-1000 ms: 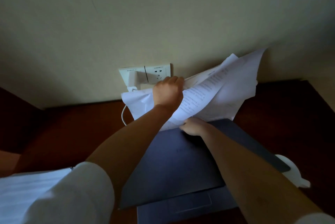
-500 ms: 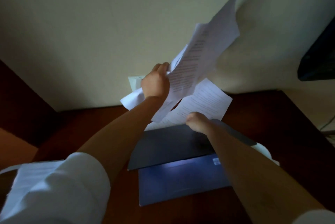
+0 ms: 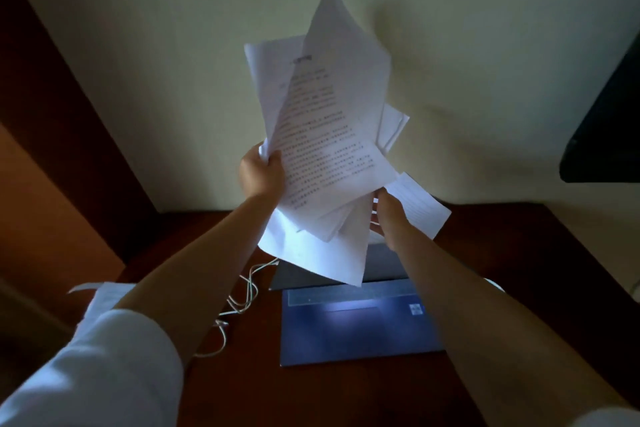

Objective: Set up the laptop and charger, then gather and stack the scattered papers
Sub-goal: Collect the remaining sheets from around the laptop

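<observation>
A loose bundle of printed white papers [image 3: 325, 149] is raised upright in front of the wall, above the desk. My left hand [image 3: 261, 175] grips the bundle's left edge. My right hand [image 3: 386, 219] holds the bundle's lower right part, where one sheet [image 3: 417, 208] sticks out to the right. Below the papers, the open laptop [image 3: 356, 322] sits on the dark wooden desk [image 3: 346, 392], its base faintly lit and its screen mostly hidden by the sheets. A white charger cable [image 3: 242, 302] lies tangled to the laptop's left.
More white paper [image 3: 104, 288] peeks out at the desk's left edge behind my left sleeve. A dark screen [image 3: 606, 108] hangs at the right edge. A white object [image 3: 495, 284] shows just right of the laptop. The wall stands close behind the desk.
Both hands have lifted the papers from behind the laptop up into the air and brought them together into one bundle. The charger cable has come into view.
</observation>
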Motion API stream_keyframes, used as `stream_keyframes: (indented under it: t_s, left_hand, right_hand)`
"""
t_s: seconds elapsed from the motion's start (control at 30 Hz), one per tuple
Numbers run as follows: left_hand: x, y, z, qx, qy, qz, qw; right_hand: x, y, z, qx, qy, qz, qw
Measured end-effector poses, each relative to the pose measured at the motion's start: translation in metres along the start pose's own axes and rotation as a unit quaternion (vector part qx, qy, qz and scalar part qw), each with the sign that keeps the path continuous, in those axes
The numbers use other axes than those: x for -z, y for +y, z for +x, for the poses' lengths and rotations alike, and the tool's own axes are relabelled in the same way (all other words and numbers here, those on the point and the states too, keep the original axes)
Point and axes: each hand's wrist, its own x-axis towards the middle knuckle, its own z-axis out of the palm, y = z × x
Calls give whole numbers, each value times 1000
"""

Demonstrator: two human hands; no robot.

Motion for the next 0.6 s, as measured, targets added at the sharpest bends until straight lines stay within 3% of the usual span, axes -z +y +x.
stream_keyframes:
  t_s: [0.07, 0.23, 0.47, 0.6]
  left_hand:
    - [20, -4, -3, 26, 14, 5, 1000]
    - [64, -27, -13, 97, 77, 25, 992]
    - [105, -68, -52, 145, 68, -12, 987]
    - [135, -88, -77, 219, 29, -94, 971]
  right_hand:
    - [-9, -4, -11, -1, -26, 30, 999]
    - [-25, 11, -25, -10, -72, -41, 996]
    - [-54, 13, -41, -31, -127, 49, 990]
    - [-70, 28, -59, 57, -126, -106, 985]
